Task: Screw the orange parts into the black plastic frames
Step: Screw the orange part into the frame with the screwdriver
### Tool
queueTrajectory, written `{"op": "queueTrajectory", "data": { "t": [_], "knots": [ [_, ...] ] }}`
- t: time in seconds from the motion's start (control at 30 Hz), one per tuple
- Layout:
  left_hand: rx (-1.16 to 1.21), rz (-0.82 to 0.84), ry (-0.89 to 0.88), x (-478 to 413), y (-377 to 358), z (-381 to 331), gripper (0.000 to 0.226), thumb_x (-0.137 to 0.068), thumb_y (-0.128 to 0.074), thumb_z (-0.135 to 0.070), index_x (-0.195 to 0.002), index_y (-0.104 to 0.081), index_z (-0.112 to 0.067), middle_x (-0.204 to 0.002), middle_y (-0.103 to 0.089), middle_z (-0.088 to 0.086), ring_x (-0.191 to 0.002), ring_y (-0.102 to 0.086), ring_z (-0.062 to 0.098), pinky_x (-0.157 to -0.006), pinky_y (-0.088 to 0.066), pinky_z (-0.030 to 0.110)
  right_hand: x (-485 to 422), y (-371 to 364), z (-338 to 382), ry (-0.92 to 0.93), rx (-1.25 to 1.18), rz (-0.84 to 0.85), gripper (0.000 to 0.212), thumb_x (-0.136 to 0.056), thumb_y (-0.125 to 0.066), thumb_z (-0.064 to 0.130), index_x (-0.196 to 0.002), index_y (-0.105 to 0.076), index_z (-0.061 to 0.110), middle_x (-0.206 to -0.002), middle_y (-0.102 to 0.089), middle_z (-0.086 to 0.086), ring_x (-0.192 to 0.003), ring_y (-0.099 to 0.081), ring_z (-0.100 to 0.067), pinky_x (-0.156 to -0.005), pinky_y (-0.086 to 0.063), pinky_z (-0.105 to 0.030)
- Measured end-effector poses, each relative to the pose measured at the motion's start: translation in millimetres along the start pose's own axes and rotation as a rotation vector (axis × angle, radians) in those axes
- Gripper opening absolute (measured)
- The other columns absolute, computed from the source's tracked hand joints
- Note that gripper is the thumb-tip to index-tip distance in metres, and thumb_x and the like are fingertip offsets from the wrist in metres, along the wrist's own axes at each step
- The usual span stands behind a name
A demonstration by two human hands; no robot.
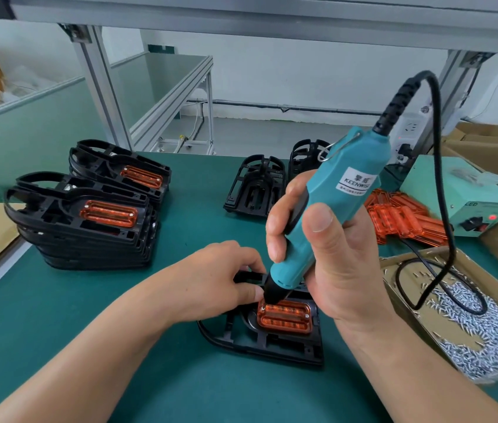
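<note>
Bare green mat (205, 227) opens left of the fingers (275, 236); clutter hems their right
Stacked frames (82, 239) stand well left, empty frames (254, 187) beyond the fingertips; screw box (425, 325), looping cable (440, 154) and orange parts pile (400, 218) crowd the right.

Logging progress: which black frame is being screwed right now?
The lone frame nearest the camera, under the teal screwdriver; the other frames sit stacked farther back.

A teal screwdriver (330, 209) with a white label is seen, an orange part (284, 317) in a black frame (269, 346), a dark green mat (162, 377), silver screws (492, 328).
</note>
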State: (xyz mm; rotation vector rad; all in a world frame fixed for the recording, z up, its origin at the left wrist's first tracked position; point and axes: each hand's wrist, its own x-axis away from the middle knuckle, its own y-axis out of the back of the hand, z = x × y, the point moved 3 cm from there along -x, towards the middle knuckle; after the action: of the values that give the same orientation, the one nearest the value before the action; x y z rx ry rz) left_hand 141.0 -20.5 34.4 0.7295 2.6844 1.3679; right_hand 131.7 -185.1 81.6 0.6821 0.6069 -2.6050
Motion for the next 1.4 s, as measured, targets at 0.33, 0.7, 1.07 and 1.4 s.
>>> {"op": "queueTrajectory", "data": {
  "t": [0.33,0.7,1.07,1.4],
  "knots": [
    [-0.039,0.074,0.022,4.9,7.9,1.9,0.034,-0.093,-0.068,-0.049,-0.127,-0.06,-0.046,-0.121,-0.056,-0.022,-0.117,-0.054,0.0,-0.106,-0.046,0.036,0.6,8.9,-0.5,-0.005,0.009,-0.151,0.052,-0.092,-0.074,0.054,-0.117,-0.058,0.012,-0.089,-0.066,-0.01,-0.062,-0.059,-0.023,-0.058,-0.049,-0.032],
    [-0.013,0.068,-0.013,1.4,2.5,-0.6,0.041,-0.087,-0.075,-0.041,-0.125,-0.06,-0.041,-0.12,-0.056,-0.01,-0.122,-0.051,0.011,-0.107,-0.044,0.041,-1.1,3.8,-0.6,0.014,0.005,-0.066,0.044,-0.095,-0.072,0.053,-0.116,-0.062,0.015,-0.092,-0.066,-0.011,-0.06,-0.059,-0.023,-0.058,-0.048,-0.032],
    [0.032,0.086,-0.014,0.7,3.0,2.1,0.047,-0.087,-0.077,-0.041,-0.13,-0.059,-0.038,-0.129,-0.057,-0.009,-0.127,-0.051,0.013,-0.111,-0.042,0.041,-2.8,2.0,-0.8,-0.013,-0.011,-0.011,0.051,-0.095,-0.072,0.054,-0.12,-0.059,0.011,-0.093,-0.063,-0.01,-0.063,-0.061,-0.022,-0.059,-0.049,-0.033],
    [0.041,0.101,-0.011,1.4,3.0,2.2,0.049,-0.088,-0.078,-0.04,-0.133,-0.058,-0.037,-0.131,-0.056,-0.008,-0.129,-0.05,0.014,-0.112,-0.041,0.042,-2.3,0.3,0.2,-0.018,-0.023,-0.015,0.048,-0.094,-0.072,0.054,-0.118,-0.062,0.013,-0.091,-0.066,-0.008,-0.063,-0.06,-0.021,-0.059,-0.05,-0.032]
  ]
}}
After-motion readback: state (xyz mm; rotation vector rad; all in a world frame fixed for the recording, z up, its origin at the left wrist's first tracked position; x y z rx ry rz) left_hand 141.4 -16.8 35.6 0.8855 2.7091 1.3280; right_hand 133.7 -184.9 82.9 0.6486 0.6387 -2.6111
